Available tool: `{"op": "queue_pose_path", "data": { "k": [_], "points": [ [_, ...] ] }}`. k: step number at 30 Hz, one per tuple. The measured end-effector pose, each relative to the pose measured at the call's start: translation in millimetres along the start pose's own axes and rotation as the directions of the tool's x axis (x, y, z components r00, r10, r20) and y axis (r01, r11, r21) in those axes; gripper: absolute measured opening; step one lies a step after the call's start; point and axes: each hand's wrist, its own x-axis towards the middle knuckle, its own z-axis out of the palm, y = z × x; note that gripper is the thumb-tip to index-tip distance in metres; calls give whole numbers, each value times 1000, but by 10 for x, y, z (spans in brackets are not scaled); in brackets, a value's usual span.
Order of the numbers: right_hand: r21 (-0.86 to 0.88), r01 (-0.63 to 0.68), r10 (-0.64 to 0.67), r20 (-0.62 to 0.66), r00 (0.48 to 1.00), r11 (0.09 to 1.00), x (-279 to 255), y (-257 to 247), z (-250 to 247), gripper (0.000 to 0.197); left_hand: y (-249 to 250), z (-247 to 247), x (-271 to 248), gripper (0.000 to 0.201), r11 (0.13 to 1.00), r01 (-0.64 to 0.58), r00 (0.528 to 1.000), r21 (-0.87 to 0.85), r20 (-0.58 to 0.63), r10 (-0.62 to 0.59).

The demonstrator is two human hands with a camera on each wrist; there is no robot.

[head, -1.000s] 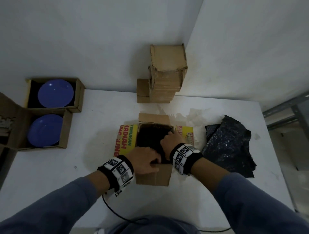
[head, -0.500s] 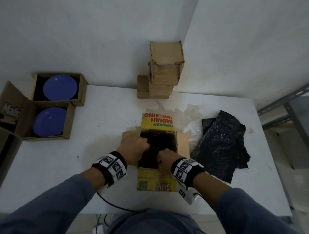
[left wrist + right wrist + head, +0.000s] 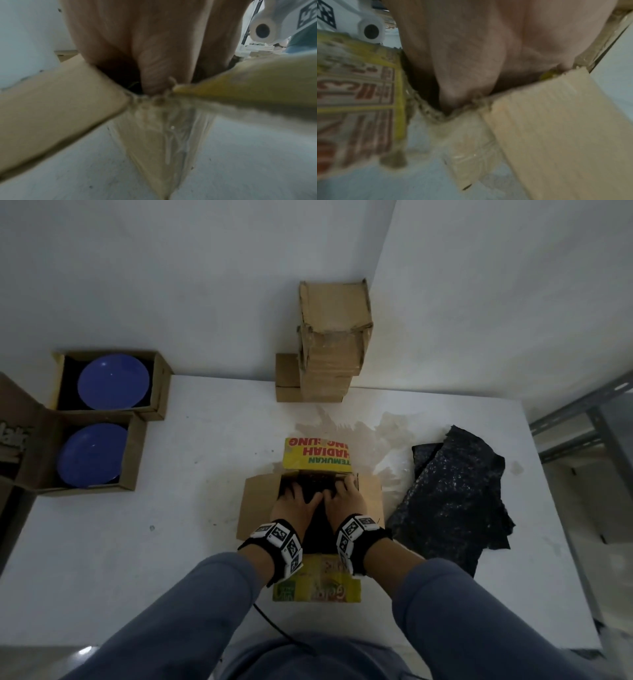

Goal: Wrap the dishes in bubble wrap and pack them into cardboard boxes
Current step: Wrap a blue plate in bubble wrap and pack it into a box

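Box turned since a moment ago — printed flaps now near and far, plain ones left and right. Left hand and right hand flat, fingers spread, pressing black wrapped dish down inside, mid-surface. Seated — flaps next, probably.

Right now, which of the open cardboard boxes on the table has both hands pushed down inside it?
The yellow-flapped box in the middle, holding something dark; left hand and right hand are in it. The two left-side boxes hold bare blue plates.
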Motion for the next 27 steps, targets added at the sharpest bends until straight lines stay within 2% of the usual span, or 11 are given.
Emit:
{"op": "queue_pose_path", "data": {
  "k": [5,10,27],
  "points": [
    [21,6,-6,-2,1000,1000,82,-53,104,43,16,-24,78,76,997,15,999,-74,40,-12],
    [59,25,-25,-7,1000,998,75,-67,135,39,27,19,129,69,991,28,999,-135,22,-26],
    [173,9,-18,50,999,985,-31,12,-115,32,51,95,28,84,996,13,999,-94,-33,-16]
  ]
}}
